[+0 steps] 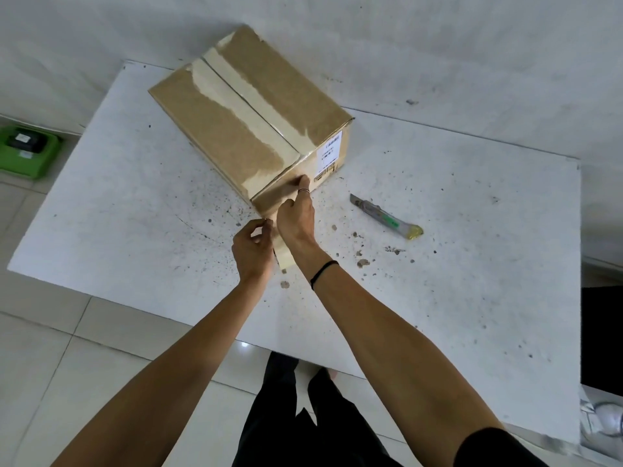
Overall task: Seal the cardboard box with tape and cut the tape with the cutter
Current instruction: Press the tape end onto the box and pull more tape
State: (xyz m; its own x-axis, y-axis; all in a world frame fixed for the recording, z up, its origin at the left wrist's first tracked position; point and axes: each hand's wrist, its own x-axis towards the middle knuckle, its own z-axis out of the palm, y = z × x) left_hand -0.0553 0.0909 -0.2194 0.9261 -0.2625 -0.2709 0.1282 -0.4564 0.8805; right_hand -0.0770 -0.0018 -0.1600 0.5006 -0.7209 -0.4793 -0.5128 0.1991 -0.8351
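Cardboard box (249, 119), brown corrugated, rectangular, flaps shut, sits upper centre of frame on a white speckled tabletop (438, 230), turned at an angle w/ one corner toward the person. Pale tan packing tape (242, 99) runs along the top centre seam and down over the near end face; older torn tape patches show either side of it. Right hand (296, 217), centre of frame, fingers pressed flat vs. the near end face, smoothing the strip on; not gripping anything, fingers loosely together. Left hand (253, 246), just beside it and lower, thumb & fingertips pinched shut on the loose tail of tape hanging off the box's lower edge; roll itself not seen, prob. hidden behind hands. Utility cutter (386, 217), grey-and-green w/ yellowish butt, lies right of centre on the table, apart from the box, untouched, blade end pointing toward box. Green case (28, 150) on floor at left edge. Handling, as I judge it: box looks light-to-medium, walls stiff but will dent at seam if pushed hard, so press over edges and corners. Tape thin, floppy, sticks to itself; hold tail taut by non-glue margins, close to box. Cutter slim, rigid; take by mid-body, away from blade. Cut not yet made.
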